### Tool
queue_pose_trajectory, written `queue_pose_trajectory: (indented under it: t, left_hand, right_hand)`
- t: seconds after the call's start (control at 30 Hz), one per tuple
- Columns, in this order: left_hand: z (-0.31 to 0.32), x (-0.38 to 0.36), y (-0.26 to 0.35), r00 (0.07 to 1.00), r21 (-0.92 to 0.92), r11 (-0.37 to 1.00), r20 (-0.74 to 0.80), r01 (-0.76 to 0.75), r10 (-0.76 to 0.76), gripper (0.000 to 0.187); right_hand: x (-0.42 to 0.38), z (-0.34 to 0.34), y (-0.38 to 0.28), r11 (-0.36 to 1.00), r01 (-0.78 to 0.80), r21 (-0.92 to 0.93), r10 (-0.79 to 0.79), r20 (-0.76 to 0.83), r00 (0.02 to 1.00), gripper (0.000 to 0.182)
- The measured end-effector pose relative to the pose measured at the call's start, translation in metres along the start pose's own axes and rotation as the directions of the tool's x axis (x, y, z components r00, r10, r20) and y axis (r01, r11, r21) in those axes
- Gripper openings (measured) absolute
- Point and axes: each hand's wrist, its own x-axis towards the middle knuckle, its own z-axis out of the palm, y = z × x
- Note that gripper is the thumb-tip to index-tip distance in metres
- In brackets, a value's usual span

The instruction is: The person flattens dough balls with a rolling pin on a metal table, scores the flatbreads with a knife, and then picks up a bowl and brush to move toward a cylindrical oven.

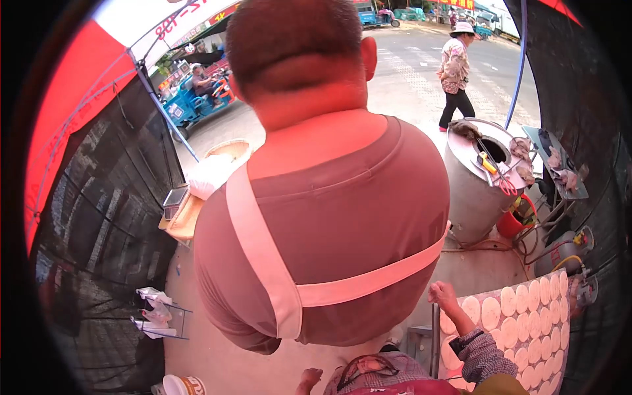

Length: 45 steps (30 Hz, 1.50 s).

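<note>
My right hand [444, 295] is raised at the left edge of a board covered with flat, round dough pieces [520, 322]. Its fingers are curled in, and nothing shows in them. Low in the view, my left hand [309, 378] hangs beside my checked clothing, its fingers loosely curled with nothing visible in them. Directly before me stands a person [329, 237] with their back turned, wearing a dark shirt and pale apron straps. This person's hands are hidden.
A large metal drum oven [469, 197] stands at the right, tongs and cloths on top. Beside it are a red bucket [515, 220] and gas cylinders [559, 253]. A wooden table [187, 217] is at the left, a white bucket [183, 386] below. Someone walks outside [455, 72].
</note>
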Motion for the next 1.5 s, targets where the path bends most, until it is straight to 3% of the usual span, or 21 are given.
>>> queue_pose_trajectory:
  t: [0.07,0.1,0.13,0.2,0.27,0.33,0.4,0.47,0.53,0.6,0.67,0.7,0.77,0.8,0.83,0.87,0.93,1.0,1.17,1.4,1.5]
  left_hand:
    - [0.0,0.003,0.001,0.997,-0.032,0.999,-0.07,-0.022,0.02,0.023]
    - [-0.011,0.001,0.015,0.962,-0.396,0.889,-0.048,0.228,-0.268,0.026]
    - [-0.028,-0.006,0.028,0.861,-0.689,0.596,0.081,0.412,-0.501,0.03]
    - [-0.038,-0.02,0.019,0.879,-0.726,0.586,0.053,0.36,-0.474,0.041]
    - [-0.03,-0.035,-0.008,0.941,-0.674,0.725,-0.135,0.143,-0.311,0.038]
    - [-0.01,-0.053,-0.042,0.906,-0.742,0.644,-0.123,0.186,-0.404,0.033]
    - [0.012,-0.078,-0.081,0.869,-0.8,0.556,-0.092,0.225,-0.486,0.029]
    - [0.03,-0.118,-0.135,0.896,-0.609,0.752,-0.147,0.253,-0.42,0.024]
    - [0.051,-0.163,-0.189,0.914,-0.263,0.931,-0.25,0.253,-0.319,0.022]
    - [0.078,-0.196,-0.239,0.928,-0.137,0.937,-0.15,0.321,-0.34,0.022]
    - [0.109,-0.219,-0.281,0.935,0.011,0.936,-0.049,0.353,-0.352,0.022]
    - [0.126,-0.23,-0.297,0.93,0.029,0.93,-0.015,0.367,-0.367,0.022]
    - [0.123,-0.241,-0.32,0.927,0.058,0.927,0.027,0.372,-0.374,0.024]
    - [0.119,-0.245,-0.315,0.786,-0.393,0.708,0.065,0.587,-0.615,0.021]
    - [0.094,-0.249,-0.3,0.602,-0.727,0.284,0.217,0.624,-0.768,0.018]
    - [0.071,-0.244,-0.3,0.433,-0.854,-0.208,0.435,0.477,-0.79,0.016]
    - [0.101,-0.217,-0.33,0.437,-0.87,-0.362,0.483,0.334,-0.759,0.016]
    - [0.057,-0.186,-0.385,0.484,-0.883,-0.27,0.441,0.383,-0.756,0.016]
    - [-0.037,-0.145,-0.488,0.555,-0.874,-0.11,0.393,0.473,-0.733,0.017]
    - [-0.131,-0.07,-0.541,0.618,-0.872,-0.064,0.395,0.486,-0.68,0.019]
    - [-0.173,-0.043,-0.573,0.649,-0.848,0.01,0.399,0.53,-0.648,0.02]
  right_hand:
    - [-0.016,0.006,0.007,1.0,-0.009,-0.005,0.009,0.022,1.0,0.03]
    - [-0.024,0.009,0.013,0.999,-0.037,0.027,0.036,0.008,0.999,0.029]
    - [-0.036,0.012,0.019,0.999,-0.042,0.009,0.042,0.015,0.999,0.028]
    - [-0.065,0.021,0.031,0.997,-0.07,-0.03,0.071,0.013,0.997,0.027]
    - [-0.094,0.033,0.063,0.992,-0.108,-0.062,0.109,0.014,0.994,0.027]
    - [-0.127,0.066,0.085,0.988,-0.129,-0.081,0.131,0.025,0.991,0.027]
    - [-0.168,0.111,0.097,0.954,-0.292,-0.075,0.294,0.025,0.955,0.028]
    - [-0.196,0.168,0.12,0.96,-0.274,-0.048,0.278,0.096,0.956,0.026]
    - [-0.218,0.237,0.111,0.881,-0.445,0.16,0.401,0.247,0.882,0.023]
    - [-0.219,0.309,0.108,0.954,-0.233,-0.187,0.289,0.377,0.88,0.02]
    - [-0.227,0.38,0.03,0.881,0.112,-0.459,0.16,0.513,0.843,0.029]
    - [-0.216,0.402,0.026,0.885,0.097,-0.456,0.169,0.508,0.845,0.029]
    - [-0.187,0.446,0.026,0.756,0.369,-0.541,0.126,0.672,0.729,0.029]
    - [-0.176,0.464,0.012,0.763,0.353,-0.542,0.132,0.665,0.735,0.029]
    - [-0.163,0.484,-0.007,0.746,0.411,-0.525,0.082,0.684,0.725,0.03]
    - [-0.15,0.504,-0.023,0.728,0.461,-0.508,0.028,0.693,0.72,0.031]
    - [-0.116,0.538,-0.04,0.748,0.436,-0.501,0.016,0.67,0.742,0.031]
    - [-0.082,0.574,-0.057,0.768,0.409,-0.493,0.021,0.658,0.753,0.032]
    - [0.012,0.674,-0.101,0.615,0.591,-0.522,-0.015,0.741,0.671,0.03]
    - [0.14,0.757,-0.234,0.519,0.708,-0.479,-0.044,0.812,0.582,0.027]
    - [0.206,0.739,-0.272,0.615,0.591,-0.523,-0.18,0.636,0.75,0.025]
